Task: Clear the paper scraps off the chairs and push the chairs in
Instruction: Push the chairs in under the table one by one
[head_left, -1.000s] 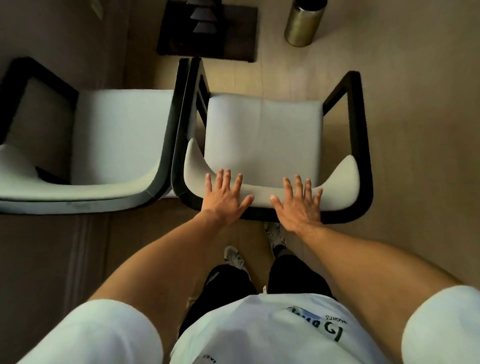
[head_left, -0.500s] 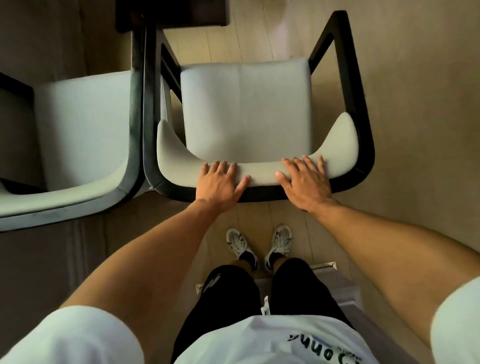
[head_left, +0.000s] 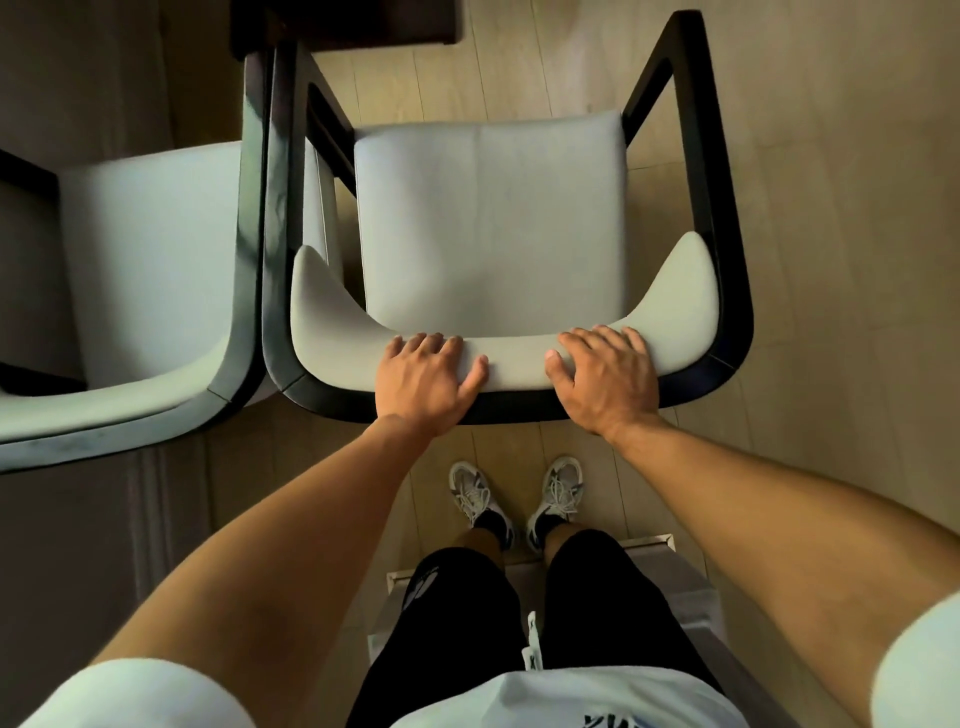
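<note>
Grip: L hand (head_left: 423, 382), R hand (head_left: 605, 382) clasp chair (head_left: 493, 218) back, seat fwd.

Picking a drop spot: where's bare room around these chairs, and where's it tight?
Free: right chair's seat, between its armrests, beyond the backrest; floor right of it. Tight: backrest top, gripped by left hand and right hand; left chair close alongside.

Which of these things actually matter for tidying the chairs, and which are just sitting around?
Part of the job: right chair, gripped at its backrest by the left hand and right hand; left chair beside it. No paper scraps show.
Just there: dark object at the top edge; pale box behind the feet; wooden floor.
</note>
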